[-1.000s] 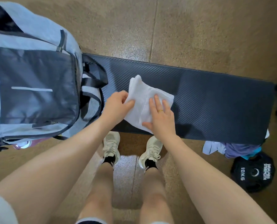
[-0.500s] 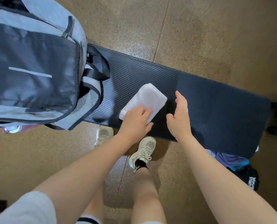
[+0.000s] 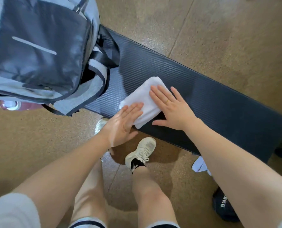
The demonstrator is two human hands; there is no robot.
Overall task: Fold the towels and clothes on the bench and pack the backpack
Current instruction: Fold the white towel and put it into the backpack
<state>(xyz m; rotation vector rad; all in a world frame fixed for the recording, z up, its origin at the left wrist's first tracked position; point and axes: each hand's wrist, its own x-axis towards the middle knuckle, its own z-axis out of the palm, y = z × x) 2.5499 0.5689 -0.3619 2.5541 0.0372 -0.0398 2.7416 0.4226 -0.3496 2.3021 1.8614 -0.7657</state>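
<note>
Your right hand (image 3: 171, 109), clear of the white towel (image 3: 144, 99) half a second earlier, came down flat beside your left hand (image 3: 123, 124), fingers straight on the folded bundle. It lay on the bench (image 3: 219, 102), just beside the backpack (image 3: 38, 51), seemingly ready for packing.

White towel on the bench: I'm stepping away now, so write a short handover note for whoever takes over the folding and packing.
Left hand: open, fingers flat on the near left end of the white towel.
Right hand: open, fingers flat on the towel's right side, palm on the bench.
The towel lies as a small folded rectangle on the bench, just right of the grey backpack, which rests on the bench's left end.
Done: this towel looks folded and is being pressed flat.
Left: put it in the backpack; some light cloth shows on the floor under the right forearm, likely to be folded too.
</note>
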